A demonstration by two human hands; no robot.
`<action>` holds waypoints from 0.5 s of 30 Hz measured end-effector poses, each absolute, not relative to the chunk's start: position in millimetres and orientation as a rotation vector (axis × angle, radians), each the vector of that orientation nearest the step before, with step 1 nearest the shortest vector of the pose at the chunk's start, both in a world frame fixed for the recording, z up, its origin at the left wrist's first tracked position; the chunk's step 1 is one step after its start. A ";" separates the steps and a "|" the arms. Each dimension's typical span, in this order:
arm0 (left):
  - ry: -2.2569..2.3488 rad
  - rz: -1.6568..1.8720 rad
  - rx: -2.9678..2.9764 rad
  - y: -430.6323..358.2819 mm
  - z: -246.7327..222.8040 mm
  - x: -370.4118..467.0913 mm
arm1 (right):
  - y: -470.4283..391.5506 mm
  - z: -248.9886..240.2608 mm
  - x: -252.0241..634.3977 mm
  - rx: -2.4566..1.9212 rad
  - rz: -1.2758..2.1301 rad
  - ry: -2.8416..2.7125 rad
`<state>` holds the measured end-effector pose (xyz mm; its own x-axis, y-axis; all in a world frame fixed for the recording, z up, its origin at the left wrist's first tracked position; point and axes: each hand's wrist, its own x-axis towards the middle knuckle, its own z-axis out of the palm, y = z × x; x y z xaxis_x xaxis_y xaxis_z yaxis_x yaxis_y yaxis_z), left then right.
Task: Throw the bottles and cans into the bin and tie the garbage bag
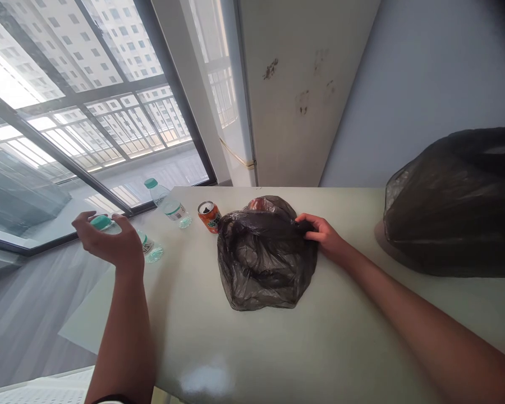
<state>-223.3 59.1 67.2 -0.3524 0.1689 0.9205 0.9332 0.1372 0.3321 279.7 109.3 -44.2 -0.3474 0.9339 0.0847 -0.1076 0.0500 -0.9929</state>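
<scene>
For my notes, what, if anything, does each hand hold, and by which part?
The right hand holds the middle black bag by its right side. The left hand is at the cap of a bottle; whether it grips cannot be told.

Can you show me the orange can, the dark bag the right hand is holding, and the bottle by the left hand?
Orange can (210, 219): head view, on its printed side.
Dark bag (266, 259): head view, on its crumpled front.
Bottle (146, 243): head view, on its label.
</scene>
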 end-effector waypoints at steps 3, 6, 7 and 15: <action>-1.654 -1.269 -1.068 60.9 66.2 -224.6 | 109.1 -44.2 279.5 -0.890 1.469 -1.409; -1.636 -1.217 -1.055 63.1 63.9 -227.1 | 108.6 -43.5 279.0 -0.900 1.485 -1.391; -1.636 -1.201 -1.050 63.5 63.1 -228.1 | 108.5 -43.2 278.9 -0.902 1.486 -1.389; -1.608 -1.133 -0.996 64.8 58.9 -236.9 | 108.6 -42.8 279.0 -0.887 1.477 -1.393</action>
<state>-236.9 64.8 58.9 -0.2672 0.1106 0.9573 0.9387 0.2544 0.2326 279.0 108.6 -42.8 -0.3444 0.9358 0.0752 -0.1299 0.0319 -0.9910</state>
